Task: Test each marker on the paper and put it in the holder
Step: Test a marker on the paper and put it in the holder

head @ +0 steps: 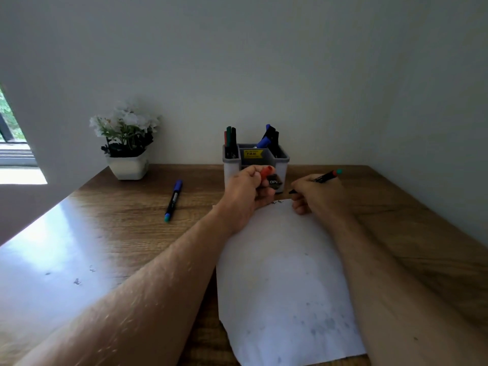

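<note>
A white sheet of paper (285, 273) lies on the wooden desk in front of me, with small scribbles near its far edge. My right hand (314, 194) grips a black marker (326, 177) with a teal end, its tip at the paper's far edge. My left hand (248, 194) holds a red cap (266, 172) between its fingers, just above the paper's far left corner. Behind both hands stands the grey holder (284, 157) with several markers upright in its compartments. A blue-capped marker (173, 200) lies on the desk to the left.
A white pot of white flowers (128, 143) stands at the back left against the wall. The desk (118, 233) meets the wall behind the holder and on the right. A window shows at the far left.
</note>
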The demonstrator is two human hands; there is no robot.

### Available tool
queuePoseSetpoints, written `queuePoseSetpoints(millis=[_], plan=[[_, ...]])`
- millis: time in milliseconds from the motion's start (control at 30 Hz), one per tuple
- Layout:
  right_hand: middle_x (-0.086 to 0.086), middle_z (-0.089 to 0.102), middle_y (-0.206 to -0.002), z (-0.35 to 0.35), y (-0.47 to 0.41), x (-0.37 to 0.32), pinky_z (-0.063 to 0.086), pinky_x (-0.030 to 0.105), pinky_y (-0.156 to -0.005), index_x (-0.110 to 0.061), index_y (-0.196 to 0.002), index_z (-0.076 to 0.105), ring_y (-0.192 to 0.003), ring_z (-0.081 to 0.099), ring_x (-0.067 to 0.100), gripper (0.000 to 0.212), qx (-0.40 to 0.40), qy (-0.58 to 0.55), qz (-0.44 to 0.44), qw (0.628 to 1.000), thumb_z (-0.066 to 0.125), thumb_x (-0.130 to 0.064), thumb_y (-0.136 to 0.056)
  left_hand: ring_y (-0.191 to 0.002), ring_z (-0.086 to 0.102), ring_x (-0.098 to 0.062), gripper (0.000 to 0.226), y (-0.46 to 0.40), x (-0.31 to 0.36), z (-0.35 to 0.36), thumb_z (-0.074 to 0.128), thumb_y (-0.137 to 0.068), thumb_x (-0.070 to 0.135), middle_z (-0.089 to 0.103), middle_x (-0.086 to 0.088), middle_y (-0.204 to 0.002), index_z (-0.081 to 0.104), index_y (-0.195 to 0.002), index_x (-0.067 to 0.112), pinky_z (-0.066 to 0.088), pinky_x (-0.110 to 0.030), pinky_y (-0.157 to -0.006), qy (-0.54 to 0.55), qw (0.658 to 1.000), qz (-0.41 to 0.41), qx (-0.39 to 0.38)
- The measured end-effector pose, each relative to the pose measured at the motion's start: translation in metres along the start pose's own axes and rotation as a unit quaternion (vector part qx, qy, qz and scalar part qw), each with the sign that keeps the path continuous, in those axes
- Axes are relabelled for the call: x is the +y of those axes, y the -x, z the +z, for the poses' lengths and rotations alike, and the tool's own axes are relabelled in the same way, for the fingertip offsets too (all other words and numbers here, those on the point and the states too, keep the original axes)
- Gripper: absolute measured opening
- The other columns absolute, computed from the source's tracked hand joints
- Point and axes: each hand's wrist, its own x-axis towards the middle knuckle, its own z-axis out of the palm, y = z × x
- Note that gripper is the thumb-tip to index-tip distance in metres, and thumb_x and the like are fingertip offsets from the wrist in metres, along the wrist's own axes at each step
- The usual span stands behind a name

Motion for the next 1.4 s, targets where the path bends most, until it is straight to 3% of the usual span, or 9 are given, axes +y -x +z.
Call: queuePoseSetpoints(millis=[133,267,567,733,900,1033,1167,1400], plan=[[0.015,0.070,-0.064,-0.0021,0.0020,0.0009,0.048,0.027,-0.043,-0.008,-0.074,0.060,-0.049,0.066,0.023,0.006,-0.033,0.017,-0.030,0.999,0.062,-0.011,-0.079,-0.073,0.059,-0.017,0.033,-0.0016,-0.0012,-0.0009,0.033,-0.106,0.013,0.058,-0.004,-0.082,0.066,-0.104,0.013,0.056,-0.044,-0.090,-0.025,1.000,0.011,-0.008],[0.004,0.068,-0.060,-0.0033,0.0007,-0.0002,0.036,0.011,-0.038,-0.004,-0.072,0.063,-0.044,0.054,-0.002,0.013,-0.003,0.095,-0.069,0.993,0.063,-0.017,-0.073,-0.072,0.059,-0.019,0.035,-0.0038,-0.0004,0.0011,0.033,-0.106,0.012,0.057,-0.005,-0.080,0.067,-0.101,0.013,0.057,-0.046,-0.089,-0.024,1.000,0.010,-0.009],[0.004,0.065,-0.073,-0.0008,-0.0036,0.0029,0.034,0.023,-0.048,-0.009,-0.077,0.060,-0.061,0.057,0.010,0.017,-0.024,0.158,-0.067,0.985,0.064,-0.026,-0.075,-0.071,0.059,-0.017,0.036,-0.0056,-0.0020,0.0005,0.033,-0.106,0.012,0.056,-0.004,-0.081,0.068,-0.101,0.015,0.057,-0.048,-0.089,-0.035,0.999,0.005,-0.009],[-0.001,0.055,-0.059,0.0001,-0.0027,0.0005,0.031,0.019,-0.040,-0.010,-0.070,0.056,-0.046,0.049,-0.002,0.017,-0.024,0.161,-0.080,0.983,0.063,-0.024,-0.076,-0.070,0.059,-0.016,0.036,-0.0056,-0.0026,-0.0001,0.032,-0.106,0.013,0.056,-0.004,-0.082,0.068,-0.103,0.015,0.057,-0.048,-0.090,-0.039,0.999,0.003,-0.007],[0.001,0.062,-0.068,-0.0007,-0.0019,0.0001,0.032,0.022,-0.045,-0.008,-0.077,0.059,-0.057,0.054,0.007,0.017,-0.020,0.165,-0.066,0.984,0.063,-0.024,-0.077,-0.069,0.059,-0.016,0.034,-0.0061,-0.0025,-0.0003,0.033,-0.106,0.012,0.057,-0.004,-0.081,0.067,-0.107,0.012,0.057,-0.047,-0.088,-0.035,0.999,-0.002,-0.005],[0.003,0.056,-0.066,-0.0007,-0.0015,-0.0006,0.031,0.024,-0.047,-0.005,-0.078,0.059,-0.056,0.049,0.011,0.017,-0.025,0.164,-0.074,0.983,0.062,-0.021,-0.078,-0.069,0.059,-0.016,0.033,-0.0064,-0.0029,0.0001,0.034,-0.106,0.012,0.057,-0.005,-0.082,0.067,-0.110,0.010,0.058,-0.047,-0.088,-0.033,0.999,-0.006,-0.001],[0.006,0.066,-0.075,-0.0005,-0.0012,0.0002,0.035,0.025,-0.051,-0.004,-0.083,0.062,-0.063,0.056,0.014,0.021,-0.028,0.157,-0.061,0.985,0.063,-0.024,-0.078,-0.069,0.059,-0.016,0.033,-0.0066,-0.0032,-0.0001,0.035,-0.106,0.012,0.057,-0.005,-0.082,0.068,-0.107,0.011,0.058,-0.047,-0.088,-0.031,0.999,-0.007,-0.003],[0.002,0.057,-0.066,-0.0012,-0.0016,-0.0004,0.032,0.025,-0.050,-0.010,-0.073,0.055,-0.059,0.052,0.013,0.015,-0.018,0.159,-0.071,0.985,0.062,-0.023,-0.077,-0.068,0.059,-0.016,0.035,-0.0067,-0.0037,-0.0008,0.034,-0.106,0.012,0.057,-0.004,-0.081,0.069,-0.101,0.014,0.057,-0.049,-0.090,-0.029,1.000,-0.005,-0.004]])
